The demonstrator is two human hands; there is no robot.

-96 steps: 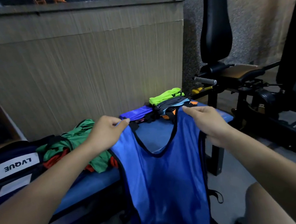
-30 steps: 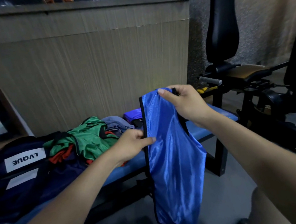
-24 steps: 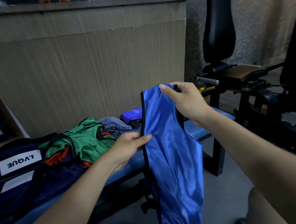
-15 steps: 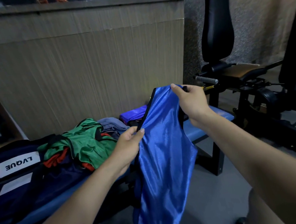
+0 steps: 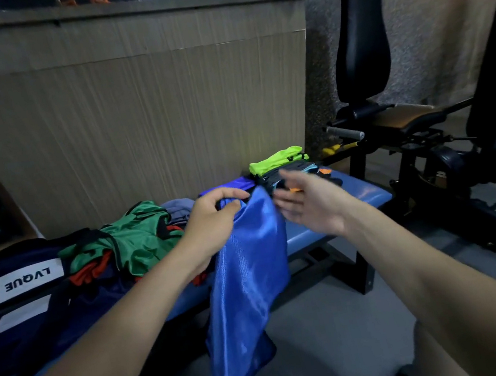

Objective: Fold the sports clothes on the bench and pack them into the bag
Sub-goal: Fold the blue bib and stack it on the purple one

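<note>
My left hand (image 5: 213,222) grips the top of a shiny blue vest (image 5: 246,288), folded lengthwise, which hangs down in front of the blue bench (image 5: 361,195). My right hand (image 5: 307,204) hovers just to its right with fingers spread, holding nothing. A dark bag (image 5: 15,306) with a white LVQUE label lies at the bench's left end. Beside it sits a heap of loose clothes topped by a green vest (image 5: 137,234). At the far right end of the bench is a stack of folded clothes with a neon yellow piece (image 5: 277,158) on top.
A wood-panelled wall (image 5: 130,109) runs behind the bench. A black gym machine (image 5: 387,94) with an upright backrest and seat stands to the right. Grey floor (image 5: 329,337) lies below the bench.
My right hand has let go of the vest's top and opened beside it. My left hand has moved up to grip the top, and the vest has dropped lower.
</note>
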